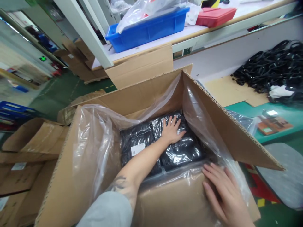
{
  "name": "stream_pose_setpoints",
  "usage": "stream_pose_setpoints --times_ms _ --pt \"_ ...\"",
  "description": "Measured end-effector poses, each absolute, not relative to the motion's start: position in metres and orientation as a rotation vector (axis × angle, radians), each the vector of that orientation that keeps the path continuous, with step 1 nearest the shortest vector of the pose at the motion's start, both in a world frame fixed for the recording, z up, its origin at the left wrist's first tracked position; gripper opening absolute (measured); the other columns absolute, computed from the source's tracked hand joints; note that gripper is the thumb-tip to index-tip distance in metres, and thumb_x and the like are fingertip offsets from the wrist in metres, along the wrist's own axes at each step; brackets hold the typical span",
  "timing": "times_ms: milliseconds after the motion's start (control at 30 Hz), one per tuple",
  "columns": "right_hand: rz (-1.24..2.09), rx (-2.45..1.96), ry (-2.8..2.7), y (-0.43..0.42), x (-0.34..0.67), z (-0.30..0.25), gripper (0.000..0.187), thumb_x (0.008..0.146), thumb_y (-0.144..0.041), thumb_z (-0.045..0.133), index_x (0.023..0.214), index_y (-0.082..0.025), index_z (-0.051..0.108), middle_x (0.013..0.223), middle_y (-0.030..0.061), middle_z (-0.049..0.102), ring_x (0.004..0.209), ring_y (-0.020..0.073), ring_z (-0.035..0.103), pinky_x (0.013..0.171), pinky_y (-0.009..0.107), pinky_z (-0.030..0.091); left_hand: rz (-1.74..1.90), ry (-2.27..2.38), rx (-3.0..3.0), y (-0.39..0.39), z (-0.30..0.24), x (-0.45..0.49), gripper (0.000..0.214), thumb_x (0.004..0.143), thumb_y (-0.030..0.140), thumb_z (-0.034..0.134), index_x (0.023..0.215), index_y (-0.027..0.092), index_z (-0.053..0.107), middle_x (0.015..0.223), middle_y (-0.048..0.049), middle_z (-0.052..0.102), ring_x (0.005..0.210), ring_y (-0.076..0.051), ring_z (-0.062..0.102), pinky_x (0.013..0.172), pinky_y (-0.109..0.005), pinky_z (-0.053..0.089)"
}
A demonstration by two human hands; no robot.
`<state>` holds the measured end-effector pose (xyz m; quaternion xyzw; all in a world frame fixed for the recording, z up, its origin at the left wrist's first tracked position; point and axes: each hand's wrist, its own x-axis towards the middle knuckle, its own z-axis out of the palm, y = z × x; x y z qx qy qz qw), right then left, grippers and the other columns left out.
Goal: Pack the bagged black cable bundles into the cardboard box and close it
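Note:
A large open cardboard box (151,104) lined with a clear plastic bag (94,148) fills the lower middle of the view. Inside lie several black packs in shiny plastic (182,151), one with a white label (138,149). My left hand (171,130) rests flat on these packs, fingers spread, with a grey sleeve and a tattooed forearm behind it. My right hand (224,195) lies flat on the gathered plastic liner at the near side of the box, its fingers apart and pressing the film.
A blue plastic crate (146,30) holding a clear bag and a red case (215,16) stand on a white workbench at the back. A heap of black cables (272,69) lies at right on cardboard sheets. Flattened cardboard boxes (28,151) lie at left.

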<state>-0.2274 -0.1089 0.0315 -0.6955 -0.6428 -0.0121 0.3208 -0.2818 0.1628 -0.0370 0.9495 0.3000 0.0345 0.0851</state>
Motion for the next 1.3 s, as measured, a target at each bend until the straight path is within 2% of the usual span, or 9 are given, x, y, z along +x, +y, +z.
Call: stream_pose_setpoints --times_ms 300,500,767,867,933,1000,1067,1167,1300 --pt "-0.071 -1.843 -1.684 -0.108 -0.23 0.022 0.035 0.09 -0.019 0.05 0.124 -0.011 0.052 0.123 0.0144 0.059 0.126 0.03 0.046 0.11 0.052 0.024 0.124 0.82 2.805 0.127 -0.038 -0.272 0.068 0.092 0.061 0.028 0.146 0.02 0.032 0.156 -0.0099 0.02 0.144 -0.03 0.013 0.115 -0.056 0.012" --pt "-0.037 -1.884 -1.688 -0.108 -0.231 0.036 0.034 0.09 -0.022 0.049 0.122 -0.012 0.053 0.121 0.0133 0.06 0.12 0.0294 0.05 0.106 0.052 0.027 0.191 0.83 2.776 0.123 -0.04 -0.268 0.07 0.092 0.061 0.029 0.146 0.018 0.031 0.155 -0.0103 0.022 0.144 -0.029 0.014 0.116 -0.056 0.009" --pt "-0.039 -1.861 -1.874 -0.076 -0.226 0.09 0.03 0.092 -0.028 0.049 0.116 -0.013 0.058 0.129 0.0127 0.057 0.118 0.0256 0.052 0.102 0.04 0.035 0.18 0.756 2.756 0.126 -0.03 -0.274 0.071 0.091 0.064 0.027 0.146 0.02 0.03 0.156 -0.0086 0.021 0.144 -0.027 0.015 0.116 -0.052 0.014" --pt "0.109 -1.851 -1.911 -0.053 -0.216 0.085 0.023 0.094 -0.026 0.046 0.11 -0.017 0.06 0.115 0.0085 0.065 0.106 0.022 0.059 0.095 0.037 0.04 0.285 0.809 2.852 0.158 -0.024 -0.279 0.066 0.093 0.06 0.027 0.147 0.022 0.029 0.156 -0.0072 0.02 0.144 -0.027 0.013 0.117 -0.054 0.007" --pt "0.184 -1.923 -1.919 -0.047 -0.209 0.073 0.022 0.096 -0.027 0.043 0.096 -0.018 0.063 0.095 0.006 0.069 0.085 0.0206 0.062 0.078 0.035 0.043 0.251 0.839 2.893 0.181 -0.027 -0.285 0.065 0.093 0.058 0.03 0.147 0.022 0.031 0.156 -0.0077 0.023 0.144 -0.027 0.014 0.117 -0.052 0.008" --pt "0.247 -1.978 -1.948 -0.05 -0.205 0.064 0.029 0.097 -0.027 0.04 0.077 -0.02 0.06 0.072 0.003 0.065 0.064 0.0192 0.056 0.063 0.034 0.036 0.21 0.825 2.912 0.199 -0.036 -0.291 0.065 0.092 0.057 0.033 0.147 0.022 0.031 0.155 -0.008 0.024 0.144 -0.027 0.015 0.117 -0.05 0.01" --pt "0.293 -1.965 -1.972 -0.057 -0.203 0.059 0.035 0.096 -0.025 0.039 0.064 -0.021 0.053 0.058 0.0011 0.056 0.055 0.0179 0.048 0.058 0.033 0.028 0.215 0.802 2.915 0.209 -0.043 -0.293 0.066 0.092 0.058 0.034 0.147 0.022 0.03 0.155 -0.0075 0.024 0.144 -0.028 0.015 0.117 -0.049 0.01" --pt "0.296 -1.892 -1.952 -0.066 -0.204 0.061 0.032 0.094 -0.02 0.041 0.064 -0.019 0.052 0.057 0.0013 0.053 0.056 0.0169 0.046 0.06 0.032 0.026 0.219 0.81 2.877 0.204 -0.043 -0.29 0.066 0.092 0.057 0.034 0.147 0.021 0.03 0.156 -0.0081 0.022 0.144 -0.028 0.012 0.117 -0.049 0.006" --pt "0.248 -1.829 -1.95 -0.068 -0.205 0.062 0.021 0.091 -0.015 0.044 0.079 -0.017 0.061 0.07 0.0043 0.063 0.065 0.0173 0.053 0.063 0.031 0.032 0.207 0.835 2.779 0.16 -0.032 -0.278 0.07 0.093 0.057 0.029 0.145 0.012 0.033 0.155 -0.0138 0.021 0.144 -0.031 0.012 0.116 -0.054 0.0"
